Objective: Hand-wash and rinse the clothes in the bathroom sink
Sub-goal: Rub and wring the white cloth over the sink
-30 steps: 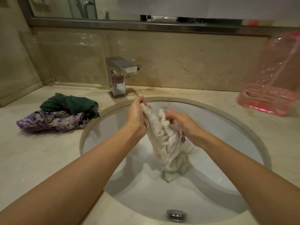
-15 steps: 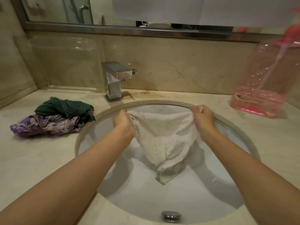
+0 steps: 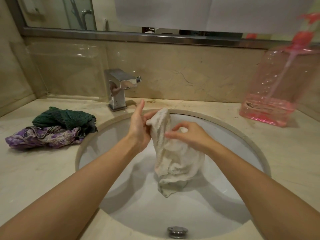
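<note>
A wet white towel (image 3: 174,158) hangs bunched over the white round sink (image 3: 225,137), its lower end dangling above the basin. My left hand (image 3: 138,129) holds the towel's top edge between fingers and palm, thumb pointing up. My right hand (image 3: 188,134) pinches a fold of the towel just to the right, fingers curled over it. On the counter at the left lie a dark green cloth (image 3: 64,118) and a purple patterned cloth (image 3: 43,137), piled together.
A chrome square tap (image 3: 119,89) stands behind the sink, with no water running. A large pink transparent pump bottle (image 3: 277,90) sits on the counter at the right. The chrome overflow knob (image 3: 177,231) is at the sink's near edge. A mirror spans the wall above.
The towel was spread wide between both hands half a second ago; now my hands have come together and the towel hangs gathered in a narrow bunch.
</note>
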`<state>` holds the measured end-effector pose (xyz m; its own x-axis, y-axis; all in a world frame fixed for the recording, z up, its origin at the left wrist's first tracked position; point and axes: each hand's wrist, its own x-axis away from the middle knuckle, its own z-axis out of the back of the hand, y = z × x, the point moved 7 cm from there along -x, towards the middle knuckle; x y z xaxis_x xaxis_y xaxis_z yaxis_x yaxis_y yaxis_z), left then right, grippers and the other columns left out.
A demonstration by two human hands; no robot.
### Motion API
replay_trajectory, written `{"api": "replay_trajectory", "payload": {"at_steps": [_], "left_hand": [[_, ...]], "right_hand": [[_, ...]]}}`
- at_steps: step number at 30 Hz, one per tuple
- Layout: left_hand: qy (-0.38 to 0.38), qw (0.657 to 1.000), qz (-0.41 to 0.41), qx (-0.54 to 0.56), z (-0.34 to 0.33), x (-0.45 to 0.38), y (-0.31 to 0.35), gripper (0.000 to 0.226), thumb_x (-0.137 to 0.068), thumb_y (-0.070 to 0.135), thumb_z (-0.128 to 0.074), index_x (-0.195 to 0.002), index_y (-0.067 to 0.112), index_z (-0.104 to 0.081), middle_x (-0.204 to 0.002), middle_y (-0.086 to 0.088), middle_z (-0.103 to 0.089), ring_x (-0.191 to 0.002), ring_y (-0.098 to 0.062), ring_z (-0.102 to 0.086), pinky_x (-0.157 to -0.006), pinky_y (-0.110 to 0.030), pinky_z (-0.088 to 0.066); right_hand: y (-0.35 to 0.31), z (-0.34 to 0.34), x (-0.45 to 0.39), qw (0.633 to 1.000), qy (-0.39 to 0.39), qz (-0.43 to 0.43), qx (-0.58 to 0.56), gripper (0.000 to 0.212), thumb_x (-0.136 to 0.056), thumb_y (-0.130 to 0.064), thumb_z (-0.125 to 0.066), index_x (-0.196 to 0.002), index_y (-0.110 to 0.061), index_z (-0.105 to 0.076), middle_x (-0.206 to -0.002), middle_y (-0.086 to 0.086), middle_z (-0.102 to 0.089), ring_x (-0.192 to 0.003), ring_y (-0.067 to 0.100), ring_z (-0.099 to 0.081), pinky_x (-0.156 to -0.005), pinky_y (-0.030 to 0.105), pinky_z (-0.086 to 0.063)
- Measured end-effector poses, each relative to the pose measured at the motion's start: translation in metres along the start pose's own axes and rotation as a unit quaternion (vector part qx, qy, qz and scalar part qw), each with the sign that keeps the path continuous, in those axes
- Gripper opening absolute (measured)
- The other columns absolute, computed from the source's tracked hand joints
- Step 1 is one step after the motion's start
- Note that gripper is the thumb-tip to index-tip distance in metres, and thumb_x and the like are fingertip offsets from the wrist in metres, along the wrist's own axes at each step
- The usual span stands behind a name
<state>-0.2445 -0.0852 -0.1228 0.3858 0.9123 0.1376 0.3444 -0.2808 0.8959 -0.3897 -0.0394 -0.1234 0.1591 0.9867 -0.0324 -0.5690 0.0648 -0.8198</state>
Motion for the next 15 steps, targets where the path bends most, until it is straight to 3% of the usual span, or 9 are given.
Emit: {"api": "replay_trajectory", "payload": {"at_steps": [2,4,6,7,10,11,13,15], "left_hand": [[-0.029,1.0,-0.003,-0.012,-0.006,0.003,0.0,0.065,-0.095,0.062,-0.032,-0.106,0.012,-0.073,-0.114,-0.015,-0.069,-0.11,-0.026,-0.062,-0.102,-0.041,-0.045],[-0.034,0.999,-0.013,-0.012,-0.008,0.006,0.003,0.056,-0.094,0.059,-0.036,-0.109,0.019,-0.073,-0.115,-0.012,-0.065,-0.113,-0.023,-0.059,-0.105,-0.041,-0.043],[-0.024,0.999,-0.032,-0.019,-0.006,0.004,0.006,0.053,-0.088,0.059,-0.049,-0.123,0.022,-0.065,-0.115,-0.009,-0.063,-0.113,-0.023,-0.058,-0.107,-0.041,-0.041],[-0.012,0.999,-0.036,-0.034,-0.004,0.003,0.007,0.068,-0.078,0.062,-0.061,-0.134,0.023,-0.056,-0.12,-0.009,-0.062,-0.116,-0.024,-0.058,-0.11,-0.043,-0.039],[-0.061,0.989,-0.013,-0.132,-0.009,0.002,0.001,0.154,-0.031,0.074,-0.083,-0.156,0.025,-0.007,-0.149,-0.012,-0.042,-0.141,-0.03,-0.035,-0.119,-0.049,-0.018],[-0.096,0.98,0.002,-0.172,-0.015,0.005,-0.004,0.168,-0.025,0.073,-0.084,-0.154,0.027,0.013,-0.155,-0.009,-0.032,-0.145,-0.029,-0.025,-0.121,-0.049,-0.011],[-0.149,0.954,0.042,-0.258,-0.023,0.009,-0.019,0.166,-0.038,0.059,-0.089,-0.145,0.032,0.035,-0.154,0.0,-0.029,-0.147,-0.023,-0.021,-0.121,-0.045,-0.007],[-0.174,0.923,0.057,-0.338,-0.03,0.013,-0.032,0.151,-0.057,0.032,-0.087,-0.142,0.033,0.038,-0.15,0.001,-0.039,-0.139,-0.016,-0.035,-0.115,-0.037,-0.021]], "right_hand": [[0.009,-0.011,0.0,0.998,-0.054,-0.013,0.042,0.018,-0.076,-0.032,-0.077,-0.083,-0.017,-0.07,-0.077,-0.005,-0.065,-0.076,0.012,-0.061,-0.061,0.021,-0.042],[0.009,-0.012,-0.001,0.998,-0.05,-0.011,0.026,0.006,-0.078,-0.021,-0.069,-0.074,-0.016,-0.068,-0.072,-0.001,-0.062,-0.071,0.014,-0.058,-0.062,0.026,-0.042],[0.007,-0.003,-0.005,0.996,0.004,-0.019,-0.083,0.016,-0.083,-0.014,-0.06,-0.067,-0.015,-0.06,-0.068,0.002,-0.056,-0.067,0.017,-0.053,-0.058,0.027,-0.039],[0.007,0.001,-0.005,0.985,0.027,-0.035,-0.169,0.02,-0.085,-0.013,-0.056,-0.066,-0.016,-0.055,-0.067,0.002,-0.054,-0.066,0.018,-0.051,-0.057,0.028,-0.038],[0.002,0.002,-0.005,0.905,0.017,-0.089,-0.415,0.023,-0.091,-0.02,-0.05,-0.07,-0.013,-0.056,-0.062,0.002,-0.057,-0.055,0.015,-0.057,-0.052,0.022,-0.044],[-0.005,0.003,-0.004,0.875,0.006,-0.089,-0.475,0.026,-0.092,-0.023,-0.049,-0.07,-0.012,-0.057,-0.059,0.002,-0.058,-0.052,0.014,-0.058,-0.05,0.021,-0.046],[-0.023,0.011,-0.002,0.829,0.008,-0.066,-0.556,0.03,-0.094,-0.026,-0.047,-0.071,-0.012,-0.058,-0.058,0.001,-0.057,-0.05,0.013,-0.058,-0.049,0.02,-0.048],[-0.04,0.023,0.001,0.788,0.023,-0.037,-0.614,0.037,-0.096,-0.026,-0.043,-0.065,-0.012,-0.058,-0.052,-0.001,-0.056,-0.045,0.01,-0.057,-0.043,0.019,-0.046]]}}
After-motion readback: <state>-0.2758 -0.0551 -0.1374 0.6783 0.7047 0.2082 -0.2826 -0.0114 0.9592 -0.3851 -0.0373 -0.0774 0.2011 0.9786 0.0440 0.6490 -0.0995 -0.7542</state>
